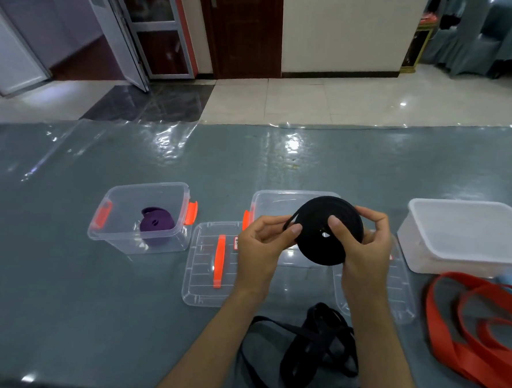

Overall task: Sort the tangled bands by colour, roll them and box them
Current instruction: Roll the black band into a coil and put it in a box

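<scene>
Loose black bands (307, 356) below hands' black roll (330, 231).

The setting is an indoor hall, possibly a banquet or function room. A long table (64, 272) in the lower frame carries a grey cloth under clear plastic sheeting. Glossy floor tiles (314, 104) fill the centre. A dark wooden door (244, 28) stands at upper centre, a glazed metal-framed door (157, 28) at upper left. Fabric-covered chairs (482, 42), somewhat blurred, occupy the upper right.
</scene>
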Demonstrator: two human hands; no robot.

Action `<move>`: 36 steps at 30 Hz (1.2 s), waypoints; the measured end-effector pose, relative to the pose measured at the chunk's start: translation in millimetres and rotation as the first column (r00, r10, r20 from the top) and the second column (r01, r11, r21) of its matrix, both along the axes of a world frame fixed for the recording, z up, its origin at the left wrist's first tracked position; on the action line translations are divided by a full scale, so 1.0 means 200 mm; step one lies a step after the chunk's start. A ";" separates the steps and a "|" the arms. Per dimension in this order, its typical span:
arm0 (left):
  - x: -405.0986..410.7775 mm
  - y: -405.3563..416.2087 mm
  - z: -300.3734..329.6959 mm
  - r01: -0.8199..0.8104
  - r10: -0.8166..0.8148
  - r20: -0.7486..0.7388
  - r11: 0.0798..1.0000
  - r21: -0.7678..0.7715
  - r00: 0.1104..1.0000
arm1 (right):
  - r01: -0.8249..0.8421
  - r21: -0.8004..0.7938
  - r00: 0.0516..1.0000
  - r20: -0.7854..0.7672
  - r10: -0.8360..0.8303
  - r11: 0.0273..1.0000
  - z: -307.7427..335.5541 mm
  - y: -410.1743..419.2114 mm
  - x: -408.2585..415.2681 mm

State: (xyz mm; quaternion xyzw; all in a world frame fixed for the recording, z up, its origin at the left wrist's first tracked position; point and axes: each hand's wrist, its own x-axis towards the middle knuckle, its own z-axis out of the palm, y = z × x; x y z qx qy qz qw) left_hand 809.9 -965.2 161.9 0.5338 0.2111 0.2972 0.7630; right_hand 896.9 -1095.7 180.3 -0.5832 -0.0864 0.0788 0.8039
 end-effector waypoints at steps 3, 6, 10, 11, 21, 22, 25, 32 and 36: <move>-0.03 -0.01 -0.05 -0.096 0.097 -0.029 0.995 0.013 0.995 | 0.007 -0.013 1.000 -0.013 -0.007 1.000 -0.03 0.05 -0.03; -0.04 -0.01 -0.09 -0.140 0.140 -0.082 0.990 0.010 0.987 | 0.011 -0.025 1.000 -0.027 -0.012 1.000 -0.10 0.09 -0.04; -0.01 -0.01 -0.14 -0.063 0.043 -0.143 0.988 -0.138 0.989 | 0.079 -0.045 0.991 -0.108 -0.083 0.996 -0.18 0.12 -0.02; 0.00 -0.01 -0.15 -0.040 0.015 -0.140 0.983 -0.180 0.990 | 0.092 -0.048 0.987 -0.125 -0.098 0.995 -0.20 0.12 -0.01; 0.22 0.20 -0.24 -0.112 0.075 -0.246 0.984 -0.139 0.966 | -0.058 -0.187 0.984 -0.177 0.025 0.981 -0.35 0.18 0.25; 0.26 0.23 -0.26 -0.106 0.069 -0.279 0.987 -0.120 0.958 | -0.075 -0.229 0.984 -0.172 0.035 0.970 -0.38 0.18 0.29; 0.41 0.32 -0.35 -0.104 0.057 -0.377 0.989 -0.107 0.924 | -0.163 -0.373 0.971 -0.226 0.081 0.913 -0.47 0.22 0.44; 0.74 0.48 -0.69 -0.077 0.056 -0.663 0.997 -0.002 0.747 | -0.479 -0.610 0.868 -0.437 0.237 0.631 -0.65 0.36 0.76; 0.85 0.53 -0.86 -0.054 0.059 -0.762 0.998 0.032 0.645 | -0.600 -0.663 0.800 -0.509 0.318 0.448 -0.75 0.42 0.89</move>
